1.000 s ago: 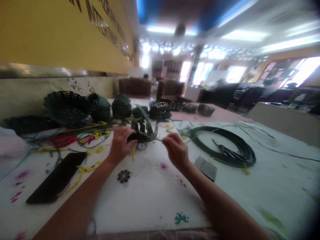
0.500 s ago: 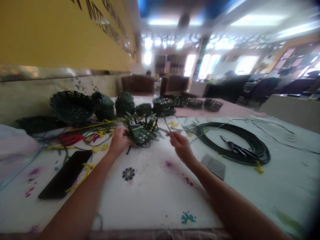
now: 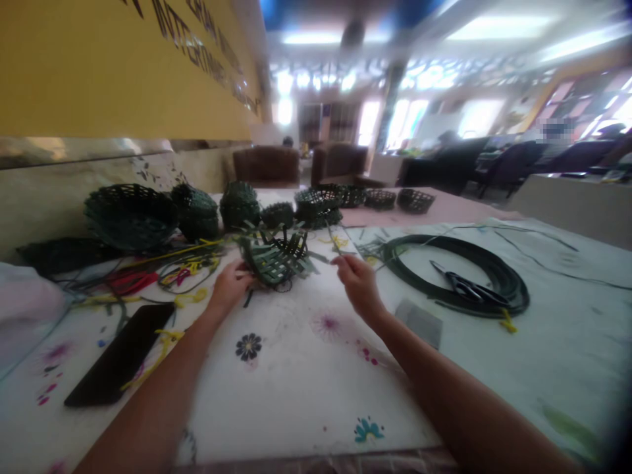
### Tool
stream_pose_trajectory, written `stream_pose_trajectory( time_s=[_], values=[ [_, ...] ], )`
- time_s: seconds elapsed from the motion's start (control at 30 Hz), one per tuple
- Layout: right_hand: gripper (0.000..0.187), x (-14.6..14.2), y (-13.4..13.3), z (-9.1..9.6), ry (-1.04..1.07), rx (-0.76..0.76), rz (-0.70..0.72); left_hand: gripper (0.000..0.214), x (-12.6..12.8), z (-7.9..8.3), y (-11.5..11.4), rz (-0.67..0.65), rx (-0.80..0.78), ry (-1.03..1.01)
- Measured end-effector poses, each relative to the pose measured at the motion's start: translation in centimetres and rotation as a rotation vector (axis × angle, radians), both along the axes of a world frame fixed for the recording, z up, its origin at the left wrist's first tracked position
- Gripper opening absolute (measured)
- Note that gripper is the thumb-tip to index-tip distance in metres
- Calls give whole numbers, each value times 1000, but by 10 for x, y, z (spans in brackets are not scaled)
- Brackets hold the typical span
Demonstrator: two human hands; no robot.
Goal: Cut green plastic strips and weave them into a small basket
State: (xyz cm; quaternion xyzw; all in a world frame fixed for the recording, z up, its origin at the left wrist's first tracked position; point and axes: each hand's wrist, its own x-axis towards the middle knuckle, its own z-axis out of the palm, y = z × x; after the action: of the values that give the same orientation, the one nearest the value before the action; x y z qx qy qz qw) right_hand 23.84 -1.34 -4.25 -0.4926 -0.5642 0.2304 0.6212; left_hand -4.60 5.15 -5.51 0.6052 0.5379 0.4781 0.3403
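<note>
a craft workroom within a larger hall, it seems — a part-woven basket [image 3: 274, 262], scissors [image 3: 469, 288] and coiled dark strip [image 3: 513, 283] on a flowered tablecloth [image 3: 286, 408], more woven baskets [image 3: 131, 217] lined up behind — and brown chairs [image 3: 266, 167] under ceiling lights [image 3: 503, 27] beyond.

Left hand [image 3: 231, 286] holding left edge of part-woven green basket [image 3: 279, 258], frame centre; right hand [image 3: 359, 283] pinching thin strip [image 3: 332, 238]. Scissors [image 3: 467, 289] on dark coil [image 3: 516, 280], frame right.

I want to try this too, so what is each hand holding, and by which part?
The left hand holds the woven basket by its left side. The right hand pinches a thin strip by its lower part.
</note>
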Motion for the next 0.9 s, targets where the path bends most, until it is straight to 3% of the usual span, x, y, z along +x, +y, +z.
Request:
stream_pose_trajectory(
  time_s=[0.13,0.37,0.63,0.9],
  values=[
    [25,1,1,-2,36,-6,2,33,-6,-4,8,90,-50,-210],
    [27,1,5,-7,102,-46,11,32,-13,-3,12,90,-101,-364],
    [26,4,9,-10,137,-68,10,25,-21,-1,12,96,-171,-434],
    [33,3,12,-15,130,-40,41,32,-18,11,11,155,-130,-385]
  ],
)
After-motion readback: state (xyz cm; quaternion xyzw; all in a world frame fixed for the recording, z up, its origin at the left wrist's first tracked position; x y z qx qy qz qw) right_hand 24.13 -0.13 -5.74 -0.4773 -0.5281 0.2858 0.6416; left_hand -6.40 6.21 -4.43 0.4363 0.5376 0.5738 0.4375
